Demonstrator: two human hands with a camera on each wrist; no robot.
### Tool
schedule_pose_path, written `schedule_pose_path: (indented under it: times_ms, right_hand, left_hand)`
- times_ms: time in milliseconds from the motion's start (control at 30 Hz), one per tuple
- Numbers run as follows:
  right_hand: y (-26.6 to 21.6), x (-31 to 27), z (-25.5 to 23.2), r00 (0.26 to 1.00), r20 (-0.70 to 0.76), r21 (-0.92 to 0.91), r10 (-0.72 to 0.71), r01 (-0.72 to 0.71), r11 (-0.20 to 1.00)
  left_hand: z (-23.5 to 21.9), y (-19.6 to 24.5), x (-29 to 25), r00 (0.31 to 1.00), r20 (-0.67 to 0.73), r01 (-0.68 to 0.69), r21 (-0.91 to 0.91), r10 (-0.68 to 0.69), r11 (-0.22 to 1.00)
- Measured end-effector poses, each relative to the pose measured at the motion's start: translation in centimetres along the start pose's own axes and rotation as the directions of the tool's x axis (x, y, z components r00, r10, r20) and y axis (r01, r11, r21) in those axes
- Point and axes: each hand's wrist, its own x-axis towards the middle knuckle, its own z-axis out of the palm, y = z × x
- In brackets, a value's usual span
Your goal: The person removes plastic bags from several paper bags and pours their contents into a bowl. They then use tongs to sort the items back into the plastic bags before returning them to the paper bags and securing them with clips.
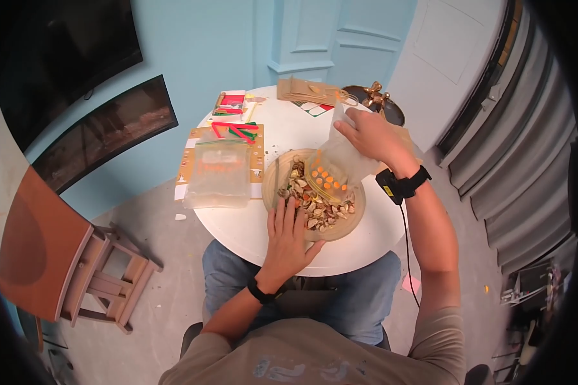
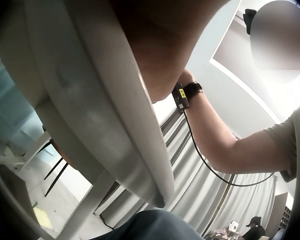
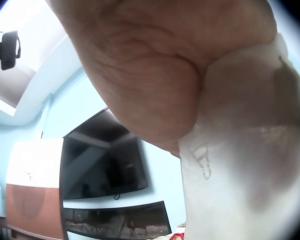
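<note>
My right hand point(image 1: 372, 135) grips the upper end of a translucent plastic bag point(image 1: 340, 154), which hangs tilted over a round wooden tray point(image 1: 278, 168). Near the bag's lower end several orange round spots show. The right wrist view has the palm close up, with the cloudy bag point(image 3: 230, 170) under it. Brown, white and reddish shell-like pieces point(image 1: 321, 215) lie heaped in the tray. At the tray's near left side, my left hand point(image 1: 288, 234) rests with straight, spread fingers, fingertips at the pieces. The left wrist view hides that hand's fingers.
Left on the white round table point(image 1: 228, 224) lies a second plastic bag point(image 1: 218, 176) on a patterned sheet, with red and green strips point(image 1: 237, 133) behind it. Brown paper bags point(image 1: 308, 92) and a dark round tray point(image 1: 395, 115) stand at the back. A cable point(image 1: 406, 256) hangs from the right wrist.
</note>
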Motion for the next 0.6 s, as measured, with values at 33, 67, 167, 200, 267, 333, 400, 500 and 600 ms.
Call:
schedule_pose_path:
  times_ms: [33,67,167,200,267,333,400,500,600]
  right_hand:
    - [-0.5,0.1,-0.3,1.0,-0.007,-0.008,-0.002,0.002,1.0]
    - [-1.0,0.1,-0.8,1.0,-0.006,-0.03,-0.006,0.006,1.0]
    - [-1.6,0.4,-1.5,0.999,-0.032,-0.064,-0.039,0.037,0.997]
    - [-1.4,0.6,-1.4,0.996,-0.06,-0.056,-0.063,0.06,0.997]
    - [-1.2,0.6,-1.7,0.994,-0.082,-0.054,-0.07,0.066,0.996]
    - [-1.5,0.5,-2.2,0.997,-0.072,-0.059,-0.042,0.038,0.998]
    - [-1.2,0.5,-2.4,0.996,-0.086,-0.077,-0.035,0.029,0.997]
    - [-1.0,0.3,-3.2,0.996,-0.089,-0.07,0.019,-0.025,0.997]
    - [-0.9,-0.2,-4.7,0.995,-0.078,-0.049,0.056,-0.06,0.997]
  left_hand:
    - [-0.1,0.1,0.0,1.0,0.002,-0.001,0.005,0.001,1.0]
    - [-0.1,0.1,-0.1,1.0,0.004,-0.004,0.005,0.004,1.0]
    - [-0.1,0.1,-0.1,1.0,0.015,-0.01,0.002,0.01,1.0]
    - [-0.1,0.2,-0.1,1.0,0.022,-0.01,-0.001,0.01,1.0]
    - [-0.1,0.2,-0.1,0.999,0.033,-0.015,-0.003,0.015,1.0]
    - [-0.1,0.2,-0.1,0.999,0.042,-0.02,0.002,0.019,1.0]
    - [-0.2,0.3,0.0,0.998,0.05,-0.025,0.008,0.025,1.0]
    - [-0.3,0.4,0.0,0.998,0.057,-0.021,0.013,0.021,1.0]
    - [-0.2,0.4,0.0,0.998,0.056,-0.017,0.011,0.016,1.0]
